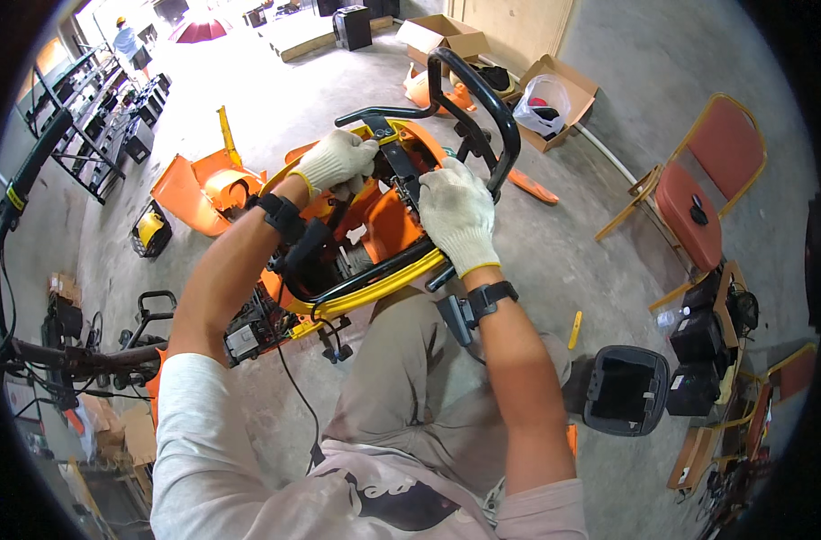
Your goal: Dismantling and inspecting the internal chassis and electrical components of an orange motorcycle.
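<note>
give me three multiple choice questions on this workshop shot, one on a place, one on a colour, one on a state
1. Where is the folding chair with the red seat?
A. on the person's right
B. on the person's left
C. directly under the machine

2. What colour are the gloves on both hands?
A. black
B. white
C. blue

3. What is the state of the right hand?
A. hanging free at the side
B. resting on the chair
C. pressed on the orange machine beside its black handle bar

Answers:
1 A, the chair stands at the right edge of the view.
2 B, the left hand and the right hand both wear white knit gloves.
3 C, the right hand lies on the machine's top next to the black bar.
</note>
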Tool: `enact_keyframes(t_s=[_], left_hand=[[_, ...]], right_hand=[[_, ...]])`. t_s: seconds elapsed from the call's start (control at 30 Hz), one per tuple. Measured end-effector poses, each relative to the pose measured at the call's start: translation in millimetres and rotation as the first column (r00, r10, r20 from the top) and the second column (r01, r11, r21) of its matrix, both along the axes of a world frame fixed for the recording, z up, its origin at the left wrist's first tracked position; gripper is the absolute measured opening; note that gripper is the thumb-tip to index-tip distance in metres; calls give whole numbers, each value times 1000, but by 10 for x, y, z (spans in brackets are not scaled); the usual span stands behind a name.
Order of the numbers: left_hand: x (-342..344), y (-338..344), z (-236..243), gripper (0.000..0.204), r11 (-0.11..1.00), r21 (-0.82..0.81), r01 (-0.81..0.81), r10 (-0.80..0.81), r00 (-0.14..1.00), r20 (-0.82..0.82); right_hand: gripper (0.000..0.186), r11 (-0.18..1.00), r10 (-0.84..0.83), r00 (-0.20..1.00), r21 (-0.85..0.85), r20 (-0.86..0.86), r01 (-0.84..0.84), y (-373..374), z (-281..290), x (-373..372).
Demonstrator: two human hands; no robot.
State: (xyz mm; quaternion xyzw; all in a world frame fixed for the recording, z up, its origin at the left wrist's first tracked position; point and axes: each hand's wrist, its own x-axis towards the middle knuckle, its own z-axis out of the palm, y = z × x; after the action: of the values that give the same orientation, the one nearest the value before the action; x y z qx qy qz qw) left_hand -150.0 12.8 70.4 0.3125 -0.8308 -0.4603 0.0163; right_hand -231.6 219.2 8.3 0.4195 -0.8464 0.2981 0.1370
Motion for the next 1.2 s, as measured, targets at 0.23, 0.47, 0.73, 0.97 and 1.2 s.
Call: enact_keyframes(t_s=[0.23,0.47,0.73,0.97,1.2], left_hand=[[-163,-446,70,40,783,-589,202,-158,979,127],[-177,-683,98,37,719,-621,313,-324,941,99],[-100,-379,127,26,989,-65,-130,104,945,-309],[61,170,-127,16,931,358,-77,169,958,-232],[95,248,-84,17,869,492,-49,150,974,-167]], right_hand=[[16,997,3,998,-70,-57,-7,-14,-72,-28],[14,999,4,998,-52,-63,-7,-3,-51,-30],[14,995,-14,999,-103,-39,10,-8,-83,-29],[15,997,3,999,-77,-36,-6,-5,-60,-41],[16,998,-16,999,-59,-41,13,-13,-61,-25]])
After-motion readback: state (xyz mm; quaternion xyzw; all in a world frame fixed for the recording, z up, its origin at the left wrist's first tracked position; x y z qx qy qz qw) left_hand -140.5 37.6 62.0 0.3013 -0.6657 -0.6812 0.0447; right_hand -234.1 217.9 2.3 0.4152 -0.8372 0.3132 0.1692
